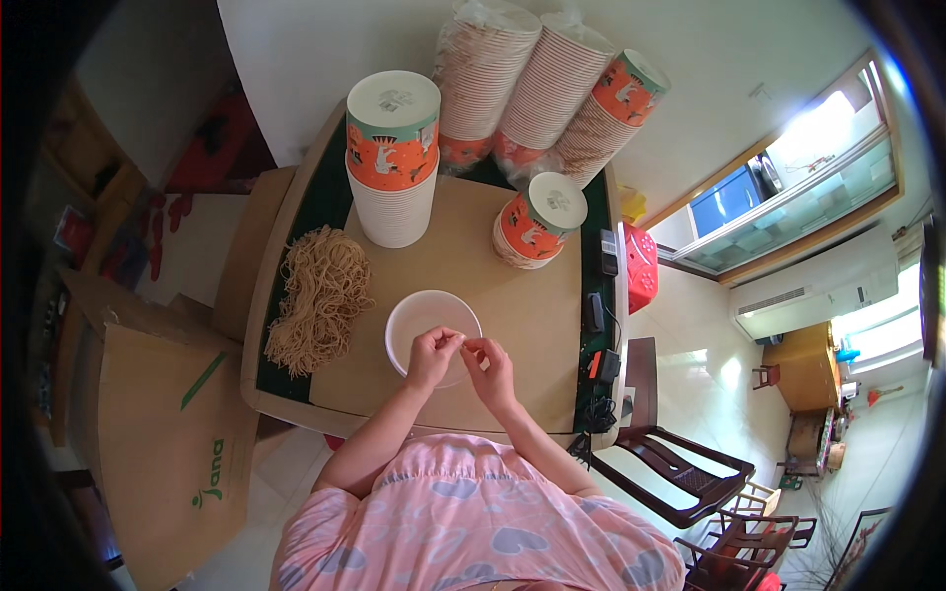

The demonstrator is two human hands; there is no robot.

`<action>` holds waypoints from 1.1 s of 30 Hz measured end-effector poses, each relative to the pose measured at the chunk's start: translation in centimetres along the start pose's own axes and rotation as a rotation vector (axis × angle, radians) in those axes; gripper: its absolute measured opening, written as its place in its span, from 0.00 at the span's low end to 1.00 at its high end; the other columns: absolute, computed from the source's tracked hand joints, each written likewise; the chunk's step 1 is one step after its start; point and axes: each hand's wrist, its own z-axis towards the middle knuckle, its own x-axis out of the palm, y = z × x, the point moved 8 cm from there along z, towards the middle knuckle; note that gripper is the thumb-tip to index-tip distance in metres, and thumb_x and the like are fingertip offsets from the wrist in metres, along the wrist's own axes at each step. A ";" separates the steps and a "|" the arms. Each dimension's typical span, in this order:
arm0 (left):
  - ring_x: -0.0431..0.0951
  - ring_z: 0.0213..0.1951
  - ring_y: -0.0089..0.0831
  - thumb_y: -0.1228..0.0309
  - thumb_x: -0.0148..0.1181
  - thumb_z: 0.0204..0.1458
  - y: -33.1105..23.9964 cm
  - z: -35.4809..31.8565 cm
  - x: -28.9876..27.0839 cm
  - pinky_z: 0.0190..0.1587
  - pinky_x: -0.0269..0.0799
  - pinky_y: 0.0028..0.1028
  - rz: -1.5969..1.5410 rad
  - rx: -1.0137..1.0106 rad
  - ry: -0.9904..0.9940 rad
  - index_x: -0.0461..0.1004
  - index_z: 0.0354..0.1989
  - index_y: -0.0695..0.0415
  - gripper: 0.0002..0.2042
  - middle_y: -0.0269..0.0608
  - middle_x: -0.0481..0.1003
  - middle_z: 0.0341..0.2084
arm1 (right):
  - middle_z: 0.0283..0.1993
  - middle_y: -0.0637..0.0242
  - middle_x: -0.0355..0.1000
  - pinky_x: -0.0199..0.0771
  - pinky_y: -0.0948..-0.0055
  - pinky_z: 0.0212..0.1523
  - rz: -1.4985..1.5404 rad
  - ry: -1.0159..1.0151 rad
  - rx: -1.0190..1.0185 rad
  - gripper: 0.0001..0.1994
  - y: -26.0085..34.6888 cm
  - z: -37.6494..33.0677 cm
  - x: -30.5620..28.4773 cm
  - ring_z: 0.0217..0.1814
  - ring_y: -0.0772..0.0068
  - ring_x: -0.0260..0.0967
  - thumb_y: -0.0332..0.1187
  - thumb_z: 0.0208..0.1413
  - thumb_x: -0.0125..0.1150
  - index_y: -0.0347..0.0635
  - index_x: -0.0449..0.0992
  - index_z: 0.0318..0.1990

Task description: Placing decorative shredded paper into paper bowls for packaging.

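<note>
A white round tub (402, 325), open at the top, stands near the front of the table. Over its near rim, my left hand (434, 357) and my right hand (490, 374) meet with fingertips pinched close together. Whatever is between the fingers is too small to make out. To the left lies a loose bundle of beige string (320, 300). Behind the tub rises a tall stack of upside-down paper tubs (396, 167), the top one printed orange and green. A shorter stack of printed tubs (537, 222) leans at the right.
Tall plastic-wrapped stacks of tubs (483, 84) line the wall behind. A brown cardboard sheet (532, 335) covers much of the table. Black adapters and cables (603, 384) lie along the right edge. A large cardboard box (168, 443) stands left, a dark wooden chair (680, 473) right.
</note>
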 end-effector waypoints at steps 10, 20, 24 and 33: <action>0.56 0.16 0.11 0.70 0.55 0.51 -1.2 -0.6 -0.3 0.17 0.48 0.16 -0.012 0.049 -0.020 0.76 0.25 0.59 0.08 0.22 0.63 0.12 | 0.26 0.69 0.72 0.65 0.80 0.29 0.202 0.046 0.137 0.04 -1.8 -0.2 0.8 0.26 0.82 0.63 0.26 0.49 0.58 0.36 0.73 0.32; 0.63 0.19 0.12 0.71 0.54 0.52 -1.4 -0.9 0.4 0.21 0.57 0.15 0.002 0.073 -0.010 0.73 0.23 0.61 0.09 0.25 0.68 0.15 | 0.27 0.68 0.72 0.67 0.80 0.32 0.172 0.059 0.087 0.04 -1.3 0.0 0.6 0.28 0.81 0.66 0.25 0.48 0.59 0.35 0.73 0.32; 0.68 0.22 0.15 0.72 0.55 0.52 -1.8 -0.9 1.0 0.25 0.65 0.19 0.085 0.117 0.055 0.73 0.25 0.63 0.08 0.33 0.73 0.19 | 0.26 0.63 0.73 0.67 0.78 0.31 0.222 0.026 0.082 0.04 -0.9 0.3 0.0 0.28 0.78 0.67 0.24 0.48 0.59 0.37 0.74 0.33; 0.62 0.22 0.14 0.69 0.53 0.53 -1.8 -2.2 0.8 0.25 0.57 0.17 0.343 -0.062 0.266 0.74 0.23 0.61 0.10 0.27 0.66 0.15 | 0.29 0.65 0.70 0.67 0.76 0.33 0.081 0.004 -0.082 0.04 0.0 0.3 -2.0 0.31 0.74 0.67 0.21 0.44 0.61 0.38 0.74 0.29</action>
